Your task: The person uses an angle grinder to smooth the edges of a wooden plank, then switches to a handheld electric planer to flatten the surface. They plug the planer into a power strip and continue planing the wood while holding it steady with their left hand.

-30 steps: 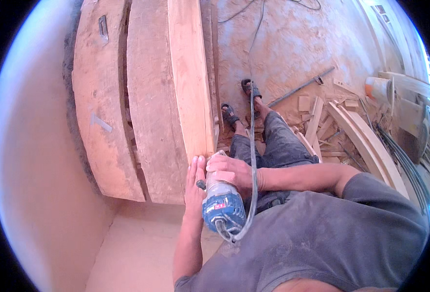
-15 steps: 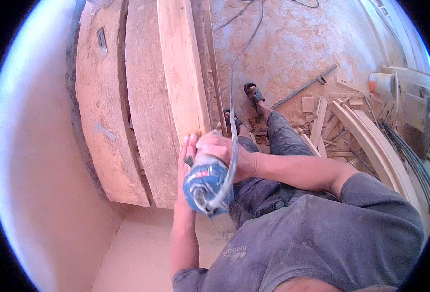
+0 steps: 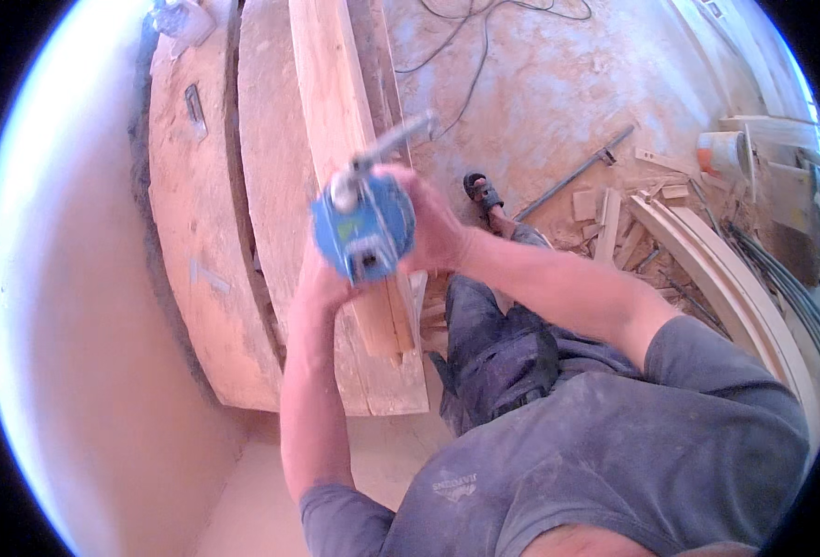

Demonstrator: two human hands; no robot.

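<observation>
Over a long squared timber (image 3: pixel 324 79) I hold a blue corded router (image 3: pixel 365 227), its round top toward me. My right hand (image 3: pixel 436 227) is closed round its right side. My left hand (image 3: pixel 324 283) is at the router's left side, close to the timber; its fingers are hidden beneath the tool, so I cannot tell whether they grip. The router's base and where it meets the wood are also out of sight. A grey cord leaves its top, blurred by motion. The timber's near end, with a crack in it, shows below the router.
The timber rests on a bench of wide rough planks (image 3: pixel 271 139) along a wall (image 3: pixel 76 278). A small flat tool (image 3: pixel 194 110) and a clear plastic bag (image 3: pixel 180 20) lie on it. At right are a metal bar clamp (image 3: pixel 572 172), offcuts, curved boards (image 3: pixel 716 269) and a white bucket (image 3: pixel 721 153).
The router and both hands have moved away from me along the timber. My left hand, earlier with fingers on the wood, is now largely behind the router. The cord has swung up and away.
</observation>
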